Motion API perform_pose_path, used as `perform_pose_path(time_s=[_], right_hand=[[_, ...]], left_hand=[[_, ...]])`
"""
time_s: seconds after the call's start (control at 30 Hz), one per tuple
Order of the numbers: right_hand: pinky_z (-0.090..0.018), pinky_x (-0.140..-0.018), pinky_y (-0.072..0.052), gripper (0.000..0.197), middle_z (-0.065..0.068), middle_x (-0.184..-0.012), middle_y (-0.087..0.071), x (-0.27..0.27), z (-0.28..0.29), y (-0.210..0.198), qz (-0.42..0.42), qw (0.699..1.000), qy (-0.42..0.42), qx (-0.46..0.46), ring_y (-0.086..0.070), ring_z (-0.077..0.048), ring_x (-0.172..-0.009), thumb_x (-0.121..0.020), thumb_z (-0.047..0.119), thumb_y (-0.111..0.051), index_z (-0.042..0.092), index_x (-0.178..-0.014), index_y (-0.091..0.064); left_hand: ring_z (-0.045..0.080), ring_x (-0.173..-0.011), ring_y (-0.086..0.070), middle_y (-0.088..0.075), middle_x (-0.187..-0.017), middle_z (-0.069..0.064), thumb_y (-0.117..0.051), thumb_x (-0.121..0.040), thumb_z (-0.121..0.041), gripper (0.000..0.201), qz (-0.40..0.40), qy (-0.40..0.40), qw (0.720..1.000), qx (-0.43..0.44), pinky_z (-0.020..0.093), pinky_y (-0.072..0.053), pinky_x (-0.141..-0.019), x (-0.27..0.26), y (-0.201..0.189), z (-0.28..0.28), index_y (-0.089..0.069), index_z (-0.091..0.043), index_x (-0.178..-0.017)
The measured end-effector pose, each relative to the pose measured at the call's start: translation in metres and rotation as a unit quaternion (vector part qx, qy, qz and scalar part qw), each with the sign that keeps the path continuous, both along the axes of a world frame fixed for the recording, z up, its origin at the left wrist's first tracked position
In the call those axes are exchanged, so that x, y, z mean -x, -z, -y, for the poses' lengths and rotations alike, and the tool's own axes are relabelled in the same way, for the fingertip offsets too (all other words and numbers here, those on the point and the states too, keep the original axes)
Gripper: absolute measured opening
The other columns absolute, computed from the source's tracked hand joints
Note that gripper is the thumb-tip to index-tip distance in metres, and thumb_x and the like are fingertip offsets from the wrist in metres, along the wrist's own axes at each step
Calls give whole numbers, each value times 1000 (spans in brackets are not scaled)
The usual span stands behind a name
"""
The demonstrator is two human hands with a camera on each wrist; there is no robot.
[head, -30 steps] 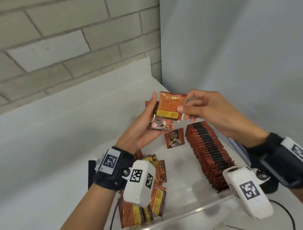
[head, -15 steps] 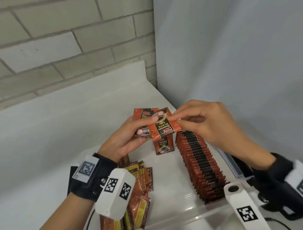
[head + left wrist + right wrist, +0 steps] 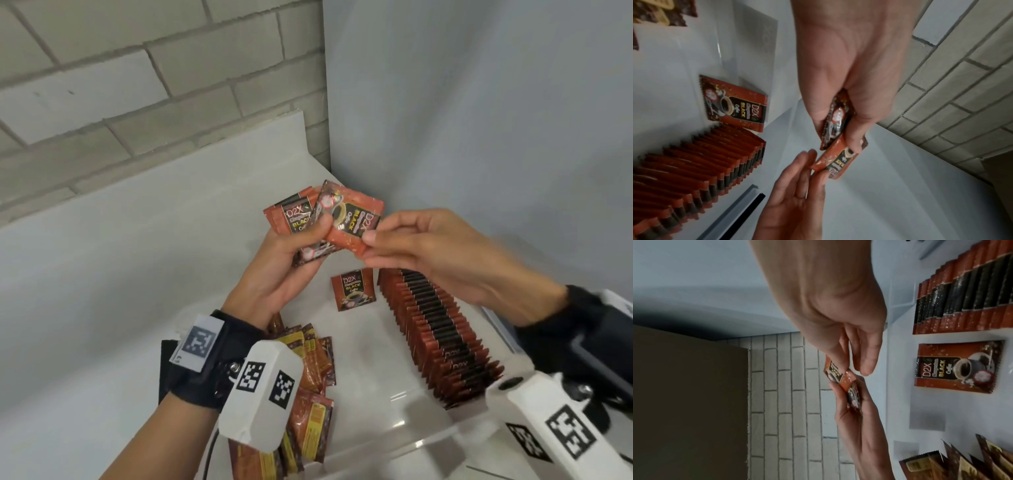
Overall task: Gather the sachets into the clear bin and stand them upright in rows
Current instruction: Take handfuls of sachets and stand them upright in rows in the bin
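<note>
My left hand [image 3: 308,240] grips a small stack of red-and-black coffee sachets [image 3: 291,219], thumb pressed on the top sachet [image 3: 352,219]. That top one lies tilted, front side up, and my right hand [image 3: 370,243] pinches its lower corner. Both hands hover above the clear bin [image 3: 428,442]. Inside the bin a long row of upright sachets [image 3: 438,329] runs along the right side, and a single sachet [image 3: 352,289] lies flat at its far end. The left wrist view shows the held stack [image 3: 835,118] and the pinched sachet [image 3: 836,160].
A loose pile of sachets [image 3: 308,363] lies at the bin's left, under my left wrist. A brick wall [image 3: 137,102] stands behind and a grey panel [image 3: 479,120] to the right, meeting in a corner close to the hands.
The right hand has turned the sachet from its yellow-label back to its front and laid it on the left hand's stack. The left thumb now presses on it.
</note>
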State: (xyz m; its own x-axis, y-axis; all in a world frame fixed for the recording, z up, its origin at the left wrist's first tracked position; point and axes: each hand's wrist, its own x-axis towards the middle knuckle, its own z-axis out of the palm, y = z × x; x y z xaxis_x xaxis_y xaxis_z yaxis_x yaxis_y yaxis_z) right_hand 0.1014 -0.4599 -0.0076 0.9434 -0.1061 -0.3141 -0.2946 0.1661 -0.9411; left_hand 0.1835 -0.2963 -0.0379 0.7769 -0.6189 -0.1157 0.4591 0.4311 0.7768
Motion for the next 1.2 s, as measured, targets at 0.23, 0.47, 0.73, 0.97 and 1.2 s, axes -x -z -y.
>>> perform_pose_path(time_s=[0.23, 0.47, 0.73, 0.97, 1.2], right_hand=[[-26, -75, -60, 9, -14, -87, -75, -8, 16, -10, 34, 996, 23, 78, -74, -22, -80, -84, 3, -68, 8, -88, -61], [-10, -75, -47, 11, 12, -82, -75, -16, 16, -5, 48, 855, -225, 464, -68, 2, -77, -83, 17, -74, 20, -93, -78], [-17, -73, -40, 18, 0, -100, -74, -35, -14, 19, 43, 750, -310, 583, -49, -3, -76, -88, 14, -68, 15, -104, -76], [-22, -79, -43, 19, -1, -102, -73, -41, -11, 23, 48, 728, -318, 605, -43, -2, -69, -88, 14, -67, 15, -105, -76], [-19, -77, -49, 17, -1, -99, -74, -40, -10, 22, 40, 745, -307, 592, -47, 2, -65, -87, 13, -69, 13, -102, -77]], left_hand=[[20, -89, -68, -68, -99, 11, -60, -83, -10, 22, -42, -48, 998, 7, 30, -56, -84, -3, -2, 0, -62, -5, -104], [16, -69, -57, -55, -76, 8, -54, -89, -11, 12, -130, -93, 986, 48, 25, -53, -72, -9, 0, -1, -60, -4, -97], [19, -73, -60, -58, -77, 11, -39, -90, 2, 24, -106, -55, 993, -2, 32, -55, -84, -5, 0, 1, -59, -2, -102], [19, -76, -68, -68, -81, 9, -45, -91, 1, 22, -57, -39, 996, -53, 29, -54, -83, -5, 1, 2, -64, -6, -99], [22, -89, -66, -67, -98, 13, -60, -83, 1, 14, -35, -39, 995, -85, 29, -55, -82, -6, 5, 1, -66, -6, -95]])
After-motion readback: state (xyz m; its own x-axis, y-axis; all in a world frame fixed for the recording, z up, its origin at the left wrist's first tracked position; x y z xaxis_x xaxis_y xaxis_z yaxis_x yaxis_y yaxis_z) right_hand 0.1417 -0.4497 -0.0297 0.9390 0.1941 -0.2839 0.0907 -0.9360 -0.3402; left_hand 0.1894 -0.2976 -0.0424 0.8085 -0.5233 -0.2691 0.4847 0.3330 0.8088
